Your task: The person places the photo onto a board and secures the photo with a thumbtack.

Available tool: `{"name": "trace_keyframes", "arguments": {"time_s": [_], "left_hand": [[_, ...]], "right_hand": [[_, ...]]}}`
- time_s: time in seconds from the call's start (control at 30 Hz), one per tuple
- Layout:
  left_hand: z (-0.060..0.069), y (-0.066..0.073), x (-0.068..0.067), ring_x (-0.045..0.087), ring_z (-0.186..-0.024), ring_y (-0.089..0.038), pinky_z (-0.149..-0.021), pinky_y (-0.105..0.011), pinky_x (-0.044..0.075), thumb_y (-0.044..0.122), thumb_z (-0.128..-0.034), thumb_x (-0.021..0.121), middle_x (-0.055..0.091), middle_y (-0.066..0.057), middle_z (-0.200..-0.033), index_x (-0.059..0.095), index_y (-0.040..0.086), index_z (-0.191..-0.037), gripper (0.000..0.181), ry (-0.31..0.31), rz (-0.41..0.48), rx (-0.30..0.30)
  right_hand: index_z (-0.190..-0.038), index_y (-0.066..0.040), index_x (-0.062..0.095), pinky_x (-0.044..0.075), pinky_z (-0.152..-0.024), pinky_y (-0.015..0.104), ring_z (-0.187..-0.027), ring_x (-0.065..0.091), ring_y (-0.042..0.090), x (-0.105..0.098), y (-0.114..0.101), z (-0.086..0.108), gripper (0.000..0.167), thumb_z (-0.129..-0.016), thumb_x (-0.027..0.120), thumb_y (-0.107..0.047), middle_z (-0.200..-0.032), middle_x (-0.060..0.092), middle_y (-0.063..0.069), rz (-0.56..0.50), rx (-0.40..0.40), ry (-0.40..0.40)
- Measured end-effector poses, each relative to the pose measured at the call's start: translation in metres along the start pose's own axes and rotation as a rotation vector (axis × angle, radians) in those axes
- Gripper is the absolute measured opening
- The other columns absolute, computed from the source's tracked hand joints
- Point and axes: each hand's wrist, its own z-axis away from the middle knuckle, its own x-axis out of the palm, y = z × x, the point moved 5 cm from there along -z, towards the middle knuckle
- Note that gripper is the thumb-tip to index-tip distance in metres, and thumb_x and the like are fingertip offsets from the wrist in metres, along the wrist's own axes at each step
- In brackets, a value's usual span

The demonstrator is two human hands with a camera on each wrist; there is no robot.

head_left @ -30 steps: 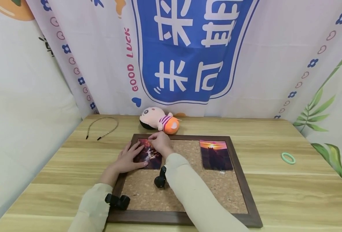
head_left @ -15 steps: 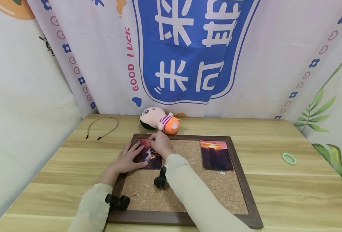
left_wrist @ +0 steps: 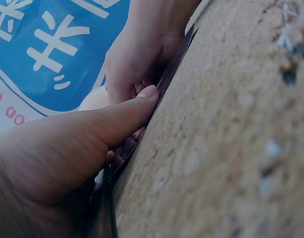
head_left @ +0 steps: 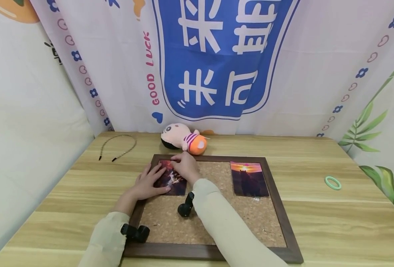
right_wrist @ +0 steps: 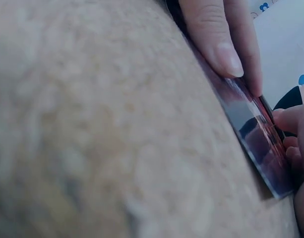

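Note:
A framed corkboard [head_left: 167, 228] lies on the wooden table. At its upper left lies a dark, purplish photo [head_left: 175, 188], partly covered by both hands. My left hand [head_left: 147, 186] rests on that photo's left part, fingers and thumb spread. My right hand [head_left: 186, 167] is at its top edge, thumb and forefinger pinched together. In the right wrist view the right fingertips [right_wrist: 283, 116] hold something small and thin, mostly hidden, against the photo. The photo's near edge stands slightly off the cork there. A sunset photo [head_left: 249, 181] sits at the board's upper right.
Behind the board lies a plush doll [head_left: 183, 138] near its top edge. A thin headband [head_left: 129, 149] is at the back left, and a mint-green ring [head_left: 332, 182] lies on the right of the table. A printed curtain [head_left: 213, 55] hangs behind.

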Motion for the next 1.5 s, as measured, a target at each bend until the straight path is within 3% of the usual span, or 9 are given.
{"name": "trace_keyframes", "arguments": {"time_s": [0.2,0.57,0.77,0.9,1.0,1.13,1.23,1.33,1.5], "left_hand": [[-0.002,0.001,0.001,-0.003,-0.124,-0.04,-0.085,-0.065,0.01,0.053,-0.0749,0.056,0.016,-0.016,-0.14,0.029,0.006,-0.135,0.081,0.001,0.003,0.007],[-0.004,0.004,0.001,-0.002,-0.124,-0.04,-0.085,-0.065,0.011,0.049,-0.0761,0.057,0.018,-0.017,-0.139,0.03,0.005,-0.134,0.078,0.003,0.002,0.013],[-0.004,0.001,-0.002,-0.001,-0.123,-0.041,-0.085,-0.065,0.011,0.048,-0.0761,0.058,0.018,-0.018,-0.139,0.031,0.004,-0.134,0.078,-0.001,-0.006,0.011],[-0.003,-0.002,-0.001,0.0,-0.123,-0.042,-0.085,-0.065,0.011,0.047,-0.0757,0.059,0.018,-0.019,-0.138,0.032,0.002,-0.133,0.078,0.001,0.018,0.0],[-0.006,-0.004,-0.002,0.002,-0.123,-0.043,-0.086,-0.064,0.012,0.045,-0.0764,0.06,0.022,-0.02,-0.137,0.034,0.001,-0.131,0.074,0.04,0.047,0.005],[-0.009,-0.002,-0.009,0.007,-0.121,-0.047,-0.088,-0.061,0.014,0.037,-0.0791,0.059,0.026,-0.023,-0.134,0.037,-0.002,-0.129,0.067,0.085,0.083,0.038],[-0.01,0.002,-0.016,0.008,-0.12,-0.049,-0.09,-0.06,0.014,0.035,-0.081,0.058,0.024,-0.026,-0.134,0.036,-0.003,-0.129,0.064,0.073,0.109,0.04],[-0.009,0.005,-0.024,0.009,-0.12,-0.049,-0.09,-0.06,0.014,0.039,-0.0821,0.055,0.021,-0.027,-0.135,0.033,-0.003,-0.131,0.068,0.052,0.118,0.015],[-0.013,0.019,-0.044,0.006,-0.121,-0.047,-0.091,-0.059,0.01,0.046,-0.0847,0.047,0.016,-0.027,-0.136,0.025,-0.003,-0.134,0.072,0.082,0.095,-0.026]], "right_hand": [[-0.084,-0.018,0.069,0.041,-0.066,0.023,-0.072,0.052,0.007,-0.002,0.004,0.0,0.011,-0.08,0.061,-0.025,-0.082,0.059,-0.01,-0.048,-0.014,0.022],[-0.068,-0.017,0.067,0.038,-0.059,0.022,-0.064,0.047,0.008,-0.005,-0.001,0.001,0.017,-0.08,0.06,-0.026,-0.073,0.05,-0.006,0.082,-0.039,-0.042],[-0.081,-0.012,0.07,0.041,-0.065,0.021,-0.069,0.052,0.009,-0.007,-0.008,0.0,0.019,-0.084,0.055,-0.023,-0.073,0.059,-0.005,0.057,-0.086,-0.157],[-0.105,-0.01,0.064,0.039,-0.08,0.025,-0.092,0.054,0.013,-0.009,-0.012,0.002,0.031,-0.089,0.046,-0.031,-0.097,0.062,-0.001,0.051,-0.081,-0.266],[-0.117,-0.011,0.056,0.034,-0.088,0.027,-0.105,0.047,0.014,-0.014,-0.013,0.001,0.04,-0.091,0.04,-0.037,-0.112,0.056,0.0,0.038,-0.065,-0.317],[-0.118,-0.009,0.054,0.036,-0.086,0.027,-0.105,0.048,0.014,-0.031,-0.019,0.0,0.041,-0.091,0.039,-0.036,-0.114,0.055,0.002,-0.048,-0.063,-0.356],[-0.121,-0.009,0.051,0.036,-0.086,0.027,-0.107,0.046,0.014,-0.05,-0.028,0.004,0.042,-0.092,0.038,-0.036,-0.117,0.052,0.003,-0.089,-0.087,-0.378],[-0.126,-0.009,0.046,0.034,-0.088,0.029,-0.111,0.043,0.016,-0.071,-0.033,0.009,0.045,-0.091,0.038,-0.038,-0.121,0.049,0.004,-0.08,-0.113,-0.381],[-0.134,-0.009,0.032,0.028,-0.094,0.035,-0.119,0.033,0.022,-0.11,-0.036,0.016,0.055,-0.09,0.04,-0.039,-0.131,0.037,0.009,0.032,-0.16,-0.289]]}}
